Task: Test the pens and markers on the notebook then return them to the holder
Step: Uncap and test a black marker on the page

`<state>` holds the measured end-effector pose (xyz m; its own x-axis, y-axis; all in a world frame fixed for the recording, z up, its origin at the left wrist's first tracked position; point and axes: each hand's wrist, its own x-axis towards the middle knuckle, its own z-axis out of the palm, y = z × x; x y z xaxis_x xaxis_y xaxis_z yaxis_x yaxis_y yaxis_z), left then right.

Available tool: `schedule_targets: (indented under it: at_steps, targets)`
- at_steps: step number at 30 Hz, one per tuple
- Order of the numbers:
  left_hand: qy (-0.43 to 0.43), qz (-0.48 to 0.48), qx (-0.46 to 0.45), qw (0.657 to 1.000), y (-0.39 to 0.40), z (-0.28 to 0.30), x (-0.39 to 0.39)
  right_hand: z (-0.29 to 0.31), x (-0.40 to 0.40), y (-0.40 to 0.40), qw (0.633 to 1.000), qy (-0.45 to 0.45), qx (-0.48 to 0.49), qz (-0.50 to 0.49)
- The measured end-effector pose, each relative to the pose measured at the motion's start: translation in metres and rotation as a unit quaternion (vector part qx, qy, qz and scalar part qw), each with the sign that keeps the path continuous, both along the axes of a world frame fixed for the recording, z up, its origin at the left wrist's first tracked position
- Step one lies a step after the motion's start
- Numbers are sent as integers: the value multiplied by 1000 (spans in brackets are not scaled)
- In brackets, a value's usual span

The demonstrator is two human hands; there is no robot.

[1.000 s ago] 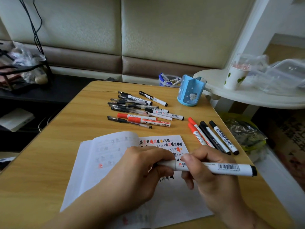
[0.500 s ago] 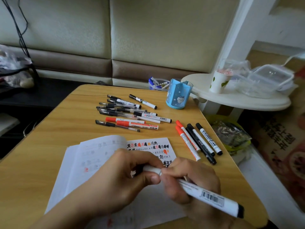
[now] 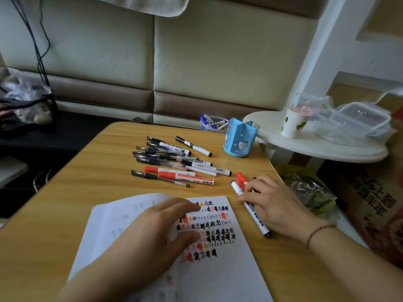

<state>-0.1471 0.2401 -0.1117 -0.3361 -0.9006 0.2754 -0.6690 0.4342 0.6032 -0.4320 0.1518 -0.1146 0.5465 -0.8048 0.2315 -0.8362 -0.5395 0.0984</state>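
Now marker [image 3: 250,209] under right hand [image 3: 274,203], beside notebook [image 3: 218,269]

Right hand [image 3: 275,205] hides most of the markers [image 3: 241,178] beneath it; left hand [image 3: 152,232] blurred

Soft, even daylight filled the scene, seemingly from the right, where the white shelf [image 3: 316,147] and the plastic containers [image 3: 359,120] looked brightest and slightly washed out. The left side fell into deep shadow around the dark bench [image 3: 65,134]. Shadows on the wooden table [image 3: 87,182] were faint and diffuse. The left hand [image 3: 157,232] was smeared by motion blur, and the ink marks on the notebook [image 3: 218,280] looked soft. Wide-angle distortion bent the white post [image 3: 314,62] and stretched the edges.
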Motion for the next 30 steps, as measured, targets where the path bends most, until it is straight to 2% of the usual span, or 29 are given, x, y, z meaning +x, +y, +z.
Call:
schedule_targets:
  at_steps: [3, 13, 17, 22, 26, 30]
  targets:
    - [-9, -9, 2, 1000, -1, 0, -1, -8, 3, -5, 991, -117, 58, -38]
    - [-19, -27, 2, 999, -4, -5, 3, -15, -9, -28, 970, -194, 113, -89]
    - [-30, -31, -2, 999, -5, -5, 3, -13, -11, -33, 974, -169, 116, -97]
    - [-31, -29, -5, 999, -5, -2, 3, 0, -2, -52, 967, -211, 90, -109]
    - [-44, -16, -5, 999, -4, 3, -2, 11, 39, -97, 967, -204, 62, -140]
    - [-60, 7, -15, 998, -4, 6, -4, 9, 95, -144, 960, -196, 104, -172]
